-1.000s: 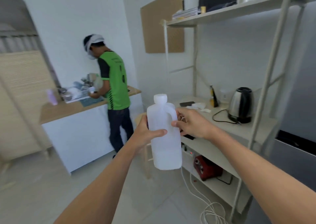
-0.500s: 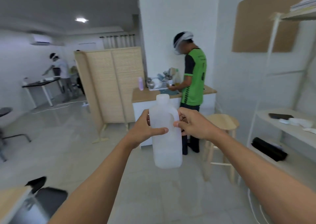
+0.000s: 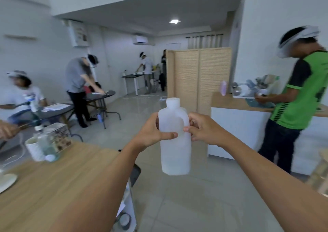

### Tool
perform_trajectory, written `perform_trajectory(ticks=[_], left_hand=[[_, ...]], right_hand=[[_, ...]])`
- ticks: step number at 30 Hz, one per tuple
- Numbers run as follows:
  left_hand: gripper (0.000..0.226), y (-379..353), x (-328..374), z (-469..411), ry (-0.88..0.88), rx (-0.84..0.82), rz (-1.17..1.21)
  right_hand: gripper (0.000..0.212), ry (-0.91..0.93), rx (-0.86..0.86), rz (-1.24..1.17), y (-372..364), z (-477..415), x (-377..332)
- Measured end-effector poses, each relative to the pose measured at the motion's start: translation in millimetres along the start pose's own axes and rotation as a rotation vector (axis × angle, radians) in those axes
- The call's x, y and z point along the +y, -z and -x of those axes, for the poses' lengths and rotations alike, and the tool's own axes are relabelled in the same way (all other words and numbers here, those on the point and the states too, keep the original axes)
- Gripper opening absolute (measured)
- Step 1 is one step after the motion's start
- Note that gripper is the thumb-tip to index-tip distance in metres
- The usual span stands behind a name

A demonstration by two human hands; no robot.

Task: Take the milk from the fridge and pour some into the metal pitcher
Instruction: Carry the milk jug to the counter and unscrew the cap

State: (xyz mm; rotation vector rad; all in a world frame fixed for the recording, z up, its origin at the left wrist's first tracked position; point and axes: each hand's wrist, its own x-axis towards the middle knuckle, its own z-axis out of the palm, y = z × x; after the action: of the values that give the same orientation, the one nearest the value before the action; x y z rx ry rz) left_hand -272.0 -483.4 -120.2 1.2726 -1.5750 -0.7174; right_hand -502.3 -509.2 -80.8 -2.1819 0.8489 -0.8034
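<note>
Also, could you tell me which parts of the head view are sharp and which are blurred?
Head view: the jug, left hand and right hand are fairly sharp; the person in green at right and the mug on the table at left are smeared; the lamp is blown out.

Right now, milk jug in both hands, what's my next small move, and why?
Probably carry the milk jug left toward the wooden table: left hand and right hand hold it upright over floor, cap on, no metal pitcher in view.
</note>
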Motion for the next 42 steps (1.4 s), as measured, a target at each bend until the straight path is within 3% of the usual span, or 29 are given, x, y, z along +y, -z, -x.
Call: perform_trajectory(ticks=[4, 10, 18, 25, 35, 42], left_hand=[[0.091, 49, -22, 26, 0.086, 0.142, -0.045], [0.098, 102, -37, 81, 0.237, 0.348, -0.141], [0.085, 131, -7, 172, 0.337, 0.615, -0.24], [0.101, 135, 10, 263, 0.528, 0.86, -0.278], [0.1, 151, 33, 379, 0.648, 1.073, -0.327], [0.103, 196, 25, 459, 0.706, 1.118, -0.317]], right_hand=[[0.027, 0.099, -0.143, -0.064, -43, -38, -13], [0.025, 0.225, -0.35, -0.145, -103, -82, -31], [0.016, 0.436, -0.559, -0.207, -176, -105, -72], [0.01, 0.551, -0.773, -0.307, -243, -85, -110], [0.011, 0.641, -0.988, -0.395, -333, -39, -183], [0.012, 0.672, -1.027, -0.375, -402, -13, -236]])
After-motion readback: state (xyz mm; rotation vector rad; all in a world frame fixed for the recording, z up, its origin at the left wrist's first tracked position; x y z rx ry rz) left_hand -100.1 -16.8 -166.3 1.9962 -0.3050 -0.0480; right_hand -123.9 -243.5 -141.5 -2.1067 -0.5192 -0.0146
